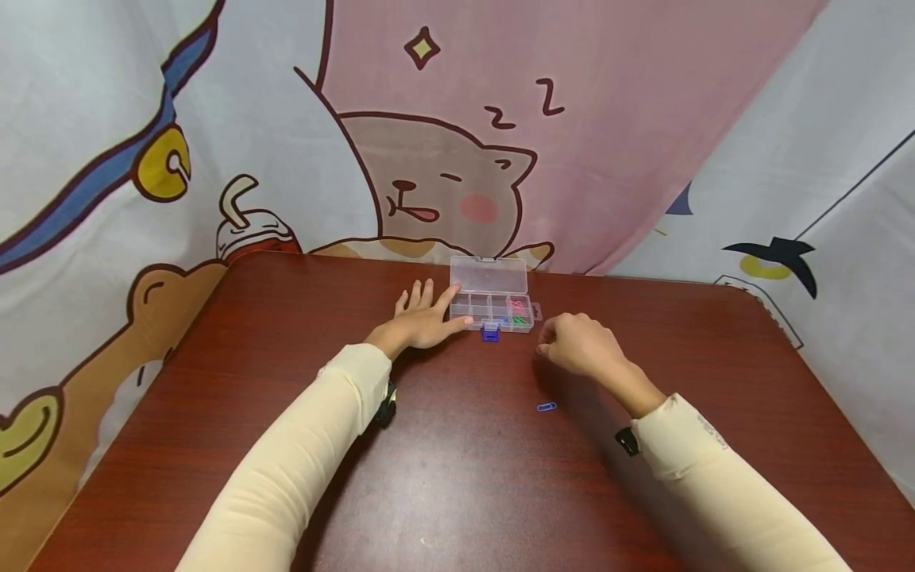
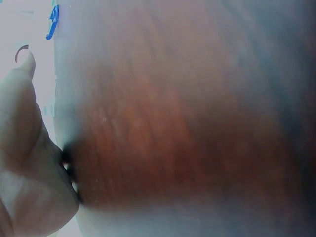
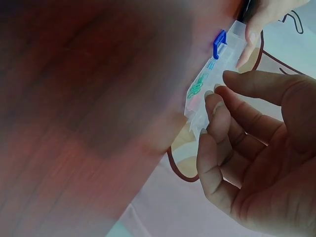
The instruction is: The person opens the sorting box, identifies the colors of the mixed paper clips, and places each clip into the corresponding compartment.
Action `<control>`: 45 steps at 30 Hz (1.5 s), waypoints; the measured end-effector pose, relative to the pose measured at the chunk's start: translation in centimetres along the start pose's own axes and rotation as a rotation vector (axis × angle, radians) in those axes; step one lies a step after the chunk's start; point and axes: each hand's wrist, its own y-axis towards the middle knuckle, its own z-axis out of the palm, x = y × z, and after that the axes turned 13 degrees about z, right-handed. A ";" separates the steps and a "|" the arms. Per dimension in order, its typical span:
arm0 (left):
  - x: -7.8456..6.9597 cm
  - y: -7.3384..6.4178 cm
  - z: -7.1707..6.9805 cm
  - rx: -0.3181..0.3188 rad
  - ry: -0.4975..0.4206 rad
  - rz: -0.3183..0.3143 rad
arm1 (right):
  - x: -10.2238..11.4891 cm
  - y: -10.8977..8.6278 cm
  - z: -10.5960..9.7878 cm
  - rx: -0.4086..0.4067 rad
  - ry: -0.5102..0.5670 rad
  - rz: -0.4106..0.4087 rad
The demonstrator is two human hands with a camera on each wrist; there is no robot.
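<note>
A clear plastic compartment box (image 1: 493, 311) sits at the far middle of the table with its lid (image 1: 489, 276) raised. Pink paper clips (image 1: 517, 304), green paper clips (image 1: 518, 320) and something blue lie in separate compartments. With fingers spread, my left hand (image 1: 423, 319) rests at the box's left side, thumb and index finger against it. Just right of the box is my right hand (image 1: 582, 343). In the right wrist view its fingers (image 3: 217, 121) are loosely bent, the thumb apart, with nothing between them. One blue paper clip (image 1: 546, 407) lies on the table, nearer than the right hand.
The brown table (image 1: 429, 477) reaches back to a cartoon-printed cloth (image 1: 443, 175) hanging right behind the box. A blue latch (image 1: 490, 333) sticks out at the box's front, and a clear hanging tab (image 1: 537, 311) at its right end.
</note>
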 end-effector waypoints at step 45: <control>-0.1 -0.1 0.0 -0.003 -0.003 0.003 | -2.7 -0.6 1.4 0.596 0.499 -0.071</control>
